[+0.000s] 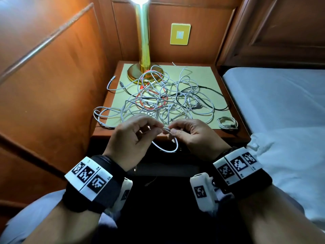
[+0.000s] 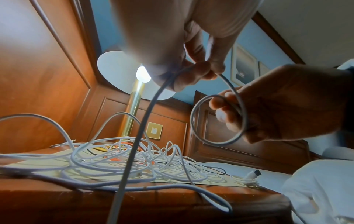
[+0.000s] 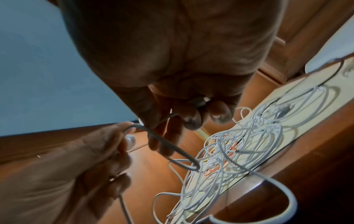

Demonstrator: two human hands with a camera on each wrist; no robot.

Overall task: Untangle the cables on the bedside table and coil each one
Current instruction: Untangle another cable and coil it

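A tangle of white, orange and black cables covers the bedside table. In front of the table's near edge both hands hold one white cable, which hangs in a small loop between them. My left hand pinches it between thumb and fingertips, also seen in the left wrist view. My right hand grips the loop in curled fingers. A plug end shows inside the right hand. From the left hand the cable runs back to the tangle.
A brass lamp stands at the table's back left, with cables over its base. One small coiled white cable lies at the front right corner. A bed adjoins on the right and wood panelling on the left. Cable loops overhang the front left edge.
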